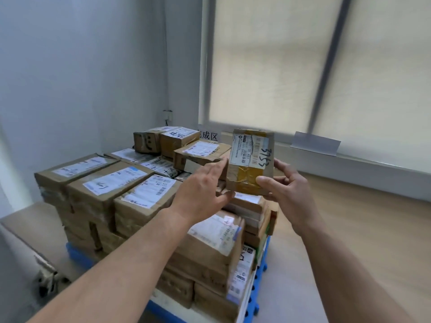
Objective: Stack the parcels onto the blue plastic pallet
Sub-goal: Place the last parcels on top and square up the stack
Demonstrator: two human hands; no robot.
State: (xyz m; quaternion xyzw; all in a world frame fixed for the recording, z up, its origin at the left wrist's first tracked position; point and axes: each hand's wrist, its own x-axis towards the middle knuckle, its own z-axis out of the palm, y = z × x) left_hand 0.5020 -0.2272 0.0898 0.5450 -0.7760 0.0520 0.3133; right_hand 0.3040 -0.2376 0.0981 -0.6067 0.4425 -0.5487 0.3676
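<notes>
I hold a small brown parcel (pixel 250 164) upright in the air, its white label with handwritten digits facing me. My right hand (pixel 285 190) grips its lower right corner, thumb across the yellow tape. My left hand (pixel 205 187) rests its fingers flat against the parcel's left side. Below it stands the blue plastic pallet (pixel 258 283), loaded with several layers of brown cardboard parcels (pixel 116 185). The held parcel hovers over the stack's right part, above a lower column of thin boxes (pixel 249 206).
A grey flat cart (pixel 28 229) with a caster stands left of the pallet by the wall. A window with drawn blinds (pixel 314 78) and its sill run behind. Wooden floor (pixel 361 229) lies to the right of the pallet.
</notes>
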